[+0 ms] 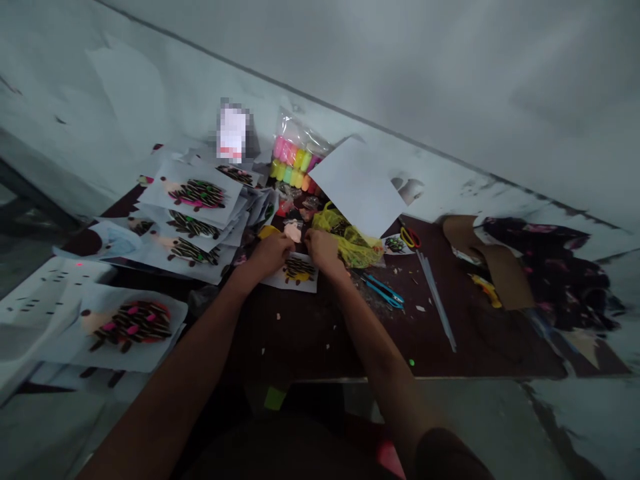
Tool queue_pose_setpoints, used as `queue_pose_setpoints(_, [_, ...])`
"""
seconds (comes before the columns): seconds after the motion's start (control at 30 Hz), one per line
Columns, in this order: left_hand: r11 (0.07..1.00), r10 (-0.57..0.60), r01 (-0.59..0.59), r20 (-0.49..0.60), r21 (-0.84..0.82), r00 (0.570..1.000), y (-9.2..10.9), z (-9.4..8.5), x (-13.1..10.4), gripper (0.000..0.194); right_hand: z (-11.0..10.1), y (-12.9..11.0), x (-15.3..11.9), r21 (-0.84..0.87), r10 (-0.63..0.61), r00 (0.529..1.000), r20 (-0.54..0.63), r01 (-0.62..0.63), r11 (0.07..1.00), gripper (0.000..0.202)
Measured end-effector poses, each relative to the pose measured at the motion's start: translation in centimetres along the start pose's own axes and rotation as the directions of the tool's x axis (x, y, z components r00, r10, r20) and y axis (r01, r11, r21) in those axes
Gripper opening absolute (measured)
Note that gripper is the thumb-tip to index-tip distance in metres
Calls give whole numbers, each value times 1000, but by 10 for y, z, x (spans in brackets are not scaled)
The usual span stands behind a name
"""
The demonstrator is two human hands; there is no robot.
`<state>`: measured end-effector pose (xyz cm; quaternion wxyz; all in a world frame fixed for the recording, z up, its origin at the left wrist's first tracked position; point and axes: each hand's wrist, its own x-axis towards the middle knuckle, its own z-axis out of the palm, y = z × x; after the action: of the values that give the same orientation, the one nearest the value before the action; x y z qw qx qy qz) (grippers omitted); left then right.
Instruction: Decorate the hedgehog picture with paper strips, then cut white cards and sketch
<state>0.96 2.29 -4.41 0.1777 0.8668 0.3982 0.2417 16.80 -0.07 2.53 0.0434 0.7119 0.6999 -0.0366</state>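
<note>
My left hand (271, 253) is closed in a pinch at the left edge of a small white card (283, 283). On this card is a hedgehog figure (299, 272) with dark sticks for spines and yellow below. My right hand (323, 250) bends its closed fingers over the card's right side. What either hand pinches is too small and dark to make out. A pale pink lump of modelling clay (293, 231) lies just beyond the fingertips. Touching distance from my right hand is a yellow net bag (360, 247) with dark sticks in it.
Stacked hedgehog pictures (195, 193) fill the left, with more on a white surface (125, 327). Behind are a bag of coloured clay (295, 160) and a white sheet (357, 183). Rightward lie a blue cutter (384, 291), scissors (410, 237), clear sticks (437, 300) and cardboard (507, 273).
</note>
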Motion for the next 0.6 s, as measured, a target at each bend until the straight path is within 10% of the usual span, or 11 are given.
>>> queue_pose_setpoints(0.27, [1000, -15, 15, 3, 4, 1000, -1, 2, 0, 30, 1, -2, -5, -61, -14, 1000, -27, 12, 998, 35])
queue_pose_setpoints(0.43, [1000, -10, 10, -7, -6, 1000, -1, 2, 0, 28, -3, 20, -25, 167, 97, 992, -81, -83, 983, 32])
queue_pose_setpoints(0.6, [1000, -15, 15, -19, -17, 1000, -1, 2, -1, 28, 11, 46, -66, 463, 32, 974, -226, 78, 883, 25])
